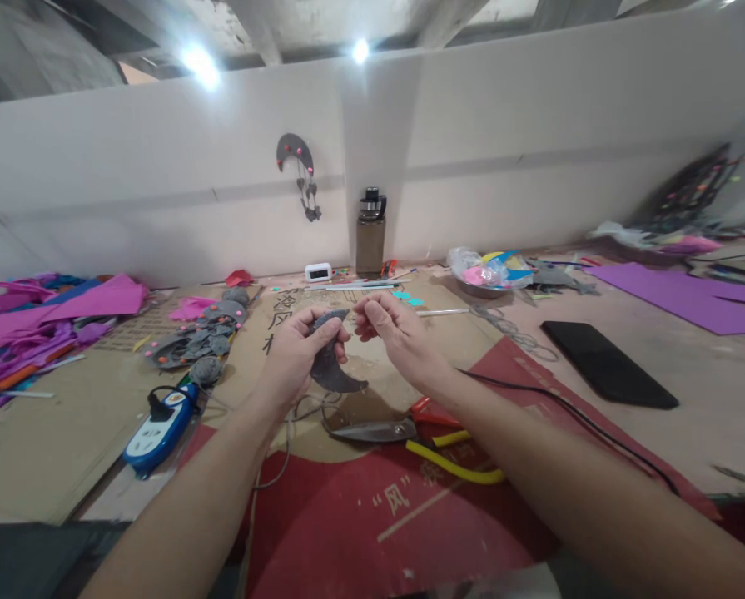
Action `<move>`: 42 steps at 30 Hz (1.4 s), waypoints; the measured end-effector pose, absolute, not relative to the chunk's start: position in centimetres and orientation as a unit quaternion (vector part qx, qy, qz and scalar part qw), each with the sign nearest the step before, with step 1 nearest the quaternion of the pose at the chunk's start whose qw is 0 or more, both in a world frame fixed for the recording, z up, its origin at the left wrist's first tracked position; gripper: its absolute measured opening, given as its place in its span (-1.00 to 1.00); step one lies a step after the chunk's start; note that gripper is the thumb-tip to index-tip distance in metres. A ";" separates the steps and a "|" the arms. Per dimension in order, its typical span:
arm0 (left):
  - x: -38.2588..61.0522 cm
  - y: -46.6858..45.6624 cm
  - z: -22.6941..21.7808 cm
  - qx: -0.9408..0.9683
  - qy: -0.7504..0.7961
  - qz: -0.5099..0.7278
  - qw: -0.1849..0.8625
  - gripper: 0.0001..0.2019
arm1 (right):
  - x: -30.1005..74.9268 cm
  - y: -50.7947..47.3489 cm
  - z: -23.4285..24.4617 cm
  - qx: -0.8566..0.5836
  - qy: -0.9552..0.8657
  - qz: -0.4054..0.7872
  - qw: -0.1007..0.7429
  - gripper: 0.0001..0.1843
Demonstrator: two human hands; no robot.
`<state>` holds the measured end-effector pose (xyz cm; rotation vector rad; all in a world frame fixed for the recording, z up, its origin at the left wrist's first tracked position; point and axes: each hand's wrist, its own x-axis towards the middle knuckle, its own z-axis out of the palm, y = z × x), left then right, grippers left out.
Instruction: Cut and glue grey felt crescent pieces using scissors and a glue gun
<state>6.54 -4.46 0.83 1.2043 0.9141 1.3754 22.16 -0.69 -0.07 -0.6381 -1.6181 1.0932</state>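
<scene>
My left hand (297, 343) is closed on a dark grey felt crescent moon (333, 373), thumb on its face and one tip pointing down to the right. Just right of it, my right hand (397, 333) has thumb and fingers pinched together near the crescent's upper tip; whatever is between them is too small to make out. Below both hands lies a pair of scissors (378, 431) with red and yellow handles, partly behind my right forearm. Grey cord (290, 437) trails over the cardboard (265, 399) beneath the crescent.
Left stand a blue-white power strip (160, 433), grey felt pieces (203, 337) and pink-purple felt scraps (53, 320). A bottle (370, 241) and small clock (318, 272) stand behind. Right are a bowl of scraps (488, 287), a black phone (609, 363), purple felt (672, 295) and a black cable (553, 393).
</scene>
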 end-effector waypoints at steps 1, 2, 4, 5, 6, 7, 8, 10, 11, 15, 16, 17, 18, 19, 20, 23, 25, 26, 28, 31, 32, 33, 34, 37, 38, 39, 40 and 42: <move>6.6 -4.5 0.8 0.504 0.382 0.573 0.522 -0.77 | 22.1 -0.7 -0.2 -0.268 -0.681 0.446 0.516 -0.54; 6.6 -4.4 0.8 0.503 0.382 0.572 0.523 -0.76 | 22.1 -0.7 -0.3 -0.271 -0.686 0.438 0.514 -0.53; 6.6 -4.4 0.8 0.500 0.382 0.570 0.528 -0.76 | 22.1 -0.7 -0.6 -0.282 -0.693 0.425 0.510 -0.50; 6.6 -4.4 0.7 0.497 0.381 0.570 0.532 -0.76 | 22.1 -0.6 -0.7 -0.288 -0.695 0.419 0.508 -0.48; 6.6 -4.4 0.7 0.495 0.379 0.568 0.536 -0.76 | 22.1 -0.6 -0.8 -0.295 -0.696 0.413 0.507 -0.47; 6.6 -4.4 0.7 0.495 0.378 0.567 0.539 -0.76 | 22.1 -0.6 -0.9 -0.301 -0.699 0.406 0.506 -0.46; 6.7 -4.4 0.6 0.497 0.377 0.567 0.539 -0.76 | 22.1 -0.6 -0.9 -0.305 -0.703 0.396 0.505 -0.45; 6.7 -4.5 0.5 0.512 0.383 0.564 0.523 -0.76 | 22.1 -0.7 -0.8 -0.310 -0.718 0.372 0.501 -0.44; 6.7 -4.5 0.5 0.524 0.390 0.561 0.509 -0.76 | 22.1 -0.7 -0.7 -0.310 -0.727 0.358 0.498 -0.43; 7.0 -4.7 0.3 0.563 0.413 0.547 0.462 -0.77 | 22.0 -1.0 -0.2 -0.308 -0.746 0.315 0.499 -0.43; 7.0 -4.8 0.3 0.568 0.413 0.544 0.459 -0.77 | 22.0 -1.0 -0.1 -0.310 -0.746 0.311 0.501 -0.45; 7.1 -4.9 0.3 0.571 0.411 0.541 0.460 -0.77 | 22.0 -1.0 -0.1 -0.314 -0.745 0.309 0.500 -0.46; 7.2 -4.9 0.3 0.572 0.409 0.540 0.463 -0.77 | 22.0 -1.1 0.0 -0.316 -0.745 0.309 0.499 -0.48; 7.2 -5.0 0.4 0.570 0.406 0.539 0.469 -0.76 | 22.0 -1.1 0.1 -0.315 -0.747 0.311 0.497 -0.50; 7.3 -5.0 0.4 0.566 0.400 0.539 0.478 -0.75 | 22.0 -1.1 0.1 -0.311 -0.748 0.315 0.495 -0.51; 7.3 -5.1 0.6 0.543 0.376 0.539 0.522 -0.69 | 21.9 -1.2 0.2 -0.294 -0.750 0.335 0.489 -0.53; 7.3 -5.1 0.8 0.522 0.356 0.536 0.561 -0.66 | 21.9 -1.2 0.2 -0.290 -0.746 0.359 0.480 -0.53; 7.3 -5.1 0.9 0.510 0.346 0.531 0.581 -0.65 | 21.9 -1.2 0.1 -0.290 -0.743 0.373 0.474 -0.53; 7.2 -5.2 1.0 0.493 0.325 0.519 0.618 -0.64 | 21.9 -1.1 0.0 -0.285 -0.737 0.406 0.460 -0.51; 7.0 -5.1 1.2 0.477 0.290 0.519 0.647 -0.64 | 22.2 -0.9 -0.2 -0.253 -0.737 0.461 0.424 -0.48; 6.8 -5.0 1.3 0.469 0.281 0.527 0.651 -0.64 | 22.3 -0.9 -0.2 -0.238 -0.737 0.480 0.413 -0.46; 6.6 -4.9 1.3 0.460 0.274 0.536 0.653 -0.65 | 22.4 -0.7 -0.3 -0.228 -0.731 0.497 0.408 -0.45; 6.5 -4.7 1.4 0.451 0.270 0.545 0.652 -0.65 | 22.5 -0.5 -0.3 -0.226 -0.720 0.509 0.413 -0.45; 5.9 -4.4 1.2 0.451 0.275 0.579 0.621 -0.66 | 22.8 0.2 -0.6 -0.274 -0.673 0.500 0.471 -0.58; 5.8 -4.3 1.1 0.465 0.283 0.592 0.594 -0.67 | 22.8 0.5 -0.7 -0.288 -0.664 0.491 0.485 -0.64; 5.7 -4.3 1.0 0.484 0.296 0.606 0.558 -0.68 | 22.8 0.6 -0.8 -0.296 -0.659 0.486 0.492 -0.69; 5.7 -4.3 0.9 0.508 0.312 0.618 0.512 -0.70 | 22.8 0.8 -1.0 -0.296 -0.658 0.487 0.493 -0.73; 5.7 -4.2 0.6 0.566 0.353 0.632 0.395 -0.73 | 22.6 0.8 -1.2 -0.291 -0.658 0.497 0.485 -0.83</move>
